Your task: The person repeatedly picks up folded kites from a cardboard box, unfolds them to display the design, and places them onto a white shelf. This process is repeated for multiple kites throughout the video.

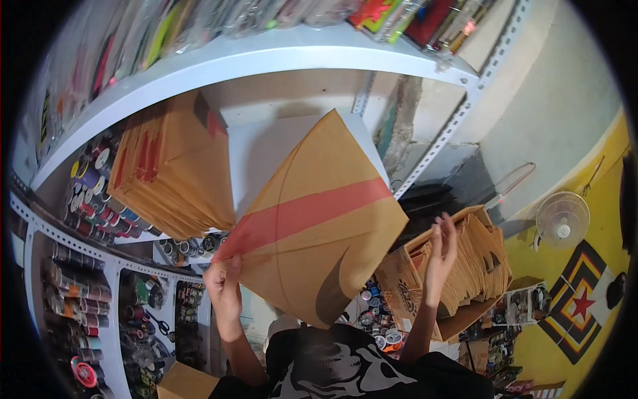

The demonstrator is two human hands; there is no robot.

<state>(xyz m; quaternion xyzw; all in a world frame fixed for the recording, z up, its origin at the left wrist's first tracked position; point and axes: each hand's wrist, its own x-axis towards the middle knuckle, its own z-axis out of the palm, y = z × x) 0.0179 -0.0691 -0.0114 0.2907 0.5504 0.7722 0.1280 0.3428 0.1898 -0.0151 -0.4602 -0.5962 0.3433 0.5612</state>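
A brown diamond-shaped kite (319, 214) with a red band and a dark curved patch is held up before my chest. My left hand (225, 289) pinches its left corner between thumb and fingers, at the end of the red band. Apart from the kite's right corner, my right hand (441, 249) is raised with nothing in it, fingers extended. Behind that hand stands an open cardboard box (438, 329) filled with similar brown kites (476, 259). On the shelf to the left, a thick stack of brown and red kites (172, 164) leans upright.
A white metal shelf (279, 55) holding plastic-wrapped goods (209, 20) runs above. Several line spools (94, 184) crowd the left shelves, near black scissors (159, 324). At right are a slotted metal post (438, 142), a white fan (563, 219) and a wall-mounted patterned kite (575, 301).
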